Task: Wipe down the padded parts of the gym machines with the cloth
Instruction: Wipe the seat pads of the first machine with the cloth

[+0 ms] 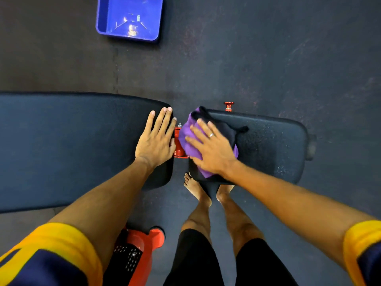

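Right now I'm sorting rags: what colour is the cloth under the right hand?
The cloth is purple and black, head view.

The cloth (186, 141) under the right hand (212, 148) is soft purple fabric, a bit crumpled. The short pad (268, 141) below it looks like black vinyl, bumpy, with tiny shiny dots. The long pad (72, 145) under the left hand (155, 139) is dull and finely grained. Between the hands, the bracket (179, 150) is shiny red painted metal. Far past the left hand's fingertips, the tub (105, 17) is glossy blue plastic. The floor (268, 58) looks like dull, speckled rubber.
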Available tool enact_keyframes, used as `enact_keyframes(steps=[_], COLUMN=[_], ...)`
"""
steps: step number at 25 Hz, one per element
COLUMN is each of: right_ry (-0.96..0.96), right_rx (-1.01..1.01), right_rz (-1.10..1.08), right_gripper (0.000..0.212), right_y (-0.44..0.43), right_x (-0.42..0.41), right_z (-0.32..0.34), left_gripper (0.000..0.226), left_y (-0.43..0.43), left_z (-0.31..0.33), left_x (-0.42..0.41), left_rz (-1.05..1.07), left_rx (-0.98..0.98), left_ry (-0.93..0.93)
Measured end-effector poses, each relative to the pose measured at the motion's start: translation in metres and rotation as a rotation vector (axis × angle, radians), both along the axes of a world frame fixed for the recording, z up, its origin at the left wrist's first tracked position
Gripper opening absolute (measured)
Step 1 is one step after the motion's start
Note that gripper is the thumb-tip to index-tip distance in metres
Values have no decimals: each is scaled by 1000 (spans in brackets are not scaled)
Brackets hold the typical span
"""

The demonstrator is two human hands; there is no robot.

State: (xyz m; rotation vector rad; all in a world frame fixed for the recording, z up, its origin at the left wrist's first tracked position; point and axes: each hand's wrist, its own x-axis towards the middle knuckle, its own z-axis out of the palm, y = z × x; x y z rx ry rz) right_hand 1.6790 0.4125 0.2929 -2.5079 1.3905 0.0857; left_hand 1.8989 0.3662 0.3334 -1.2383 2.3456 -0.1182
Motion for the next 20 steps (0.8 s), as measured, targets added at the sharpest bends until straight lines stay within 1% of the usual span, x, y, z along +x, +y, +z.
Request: enact_keyframes(steps=[2,3,5,8,11,12,14,15,16,18,19,20], right_ry=[-15,10,50,24,16,-12,-42,-38,-38,-32,-31,-18], right_rx=[7,20,19,-4,-7,-17,-39,-47,-52,16,46,51], right_rz=[-174,-252,-290,-178,-5,43,103,76,-5,-224,-287,-292], right_gripper=[68,68,64,60,59,59,63,67,68,69,70,72], right_y=[-32,-41,-38,7,71,86,88,78,65,54,58,66], right_x=[-8,-6,10,25,25,21,2,-7,-12,-6,4,16], right_z=[-2,-2,-1,-1,-5,-8,-10,-8,-3,8,11,13], left_gripper=[68,67,67,67,68,67,66,66,65,66,66,67], left_y=[0,1,2,1,3,3,6,8,10,28,41,52], left_z=[0,-1,-1,0,-2,-1,-1,-1,0,2,2,3], left_x=[1,1,2,0,0,0,2,4,8,16,20,23], left_rz=[5,5,-4,-7,-20,-22,-34,-38,-39,-40,-42,-44], left_rx=[4,2,-6,-10,-27,-30,-38,-41,-36,-14,-5,7], left_ry=[6,11,20,8,-2,-3,-4,3,24,75,87,90])
